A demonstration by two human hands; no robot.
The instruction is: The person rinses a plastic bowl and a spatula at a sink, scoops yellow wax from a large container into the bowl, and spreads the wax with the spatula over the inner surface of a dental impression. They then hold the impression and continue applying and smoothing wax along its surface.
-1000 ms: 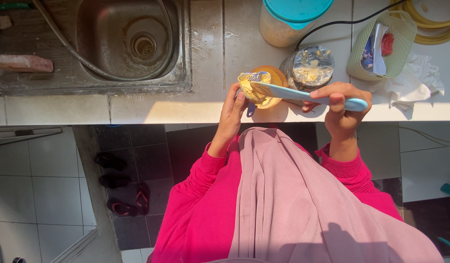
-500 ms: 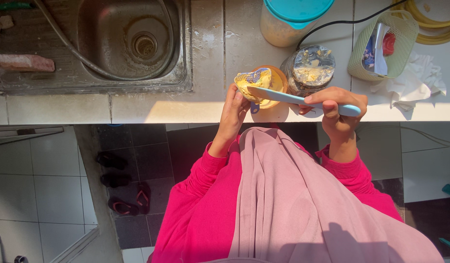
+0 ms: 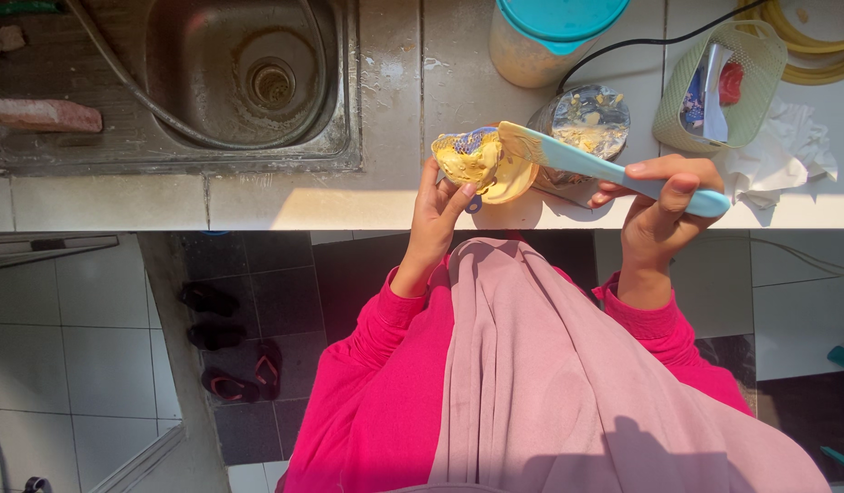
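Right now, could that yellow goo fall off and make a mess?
Yes, it might. The left hand holds a small blue piece heaped with yellow paste right at the counter edge, so a blob could drop to the floor tiles below. The spatula in the right hand passes close over the open jar, so a nudge might tip it.

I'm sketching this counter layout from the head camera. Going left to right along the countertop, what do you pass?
Reddish brick → steel sink → left hand holding a paste-smeared blue piece → blender jar → right hand on the light-blue spatula → green basket → crumpled white tissue.
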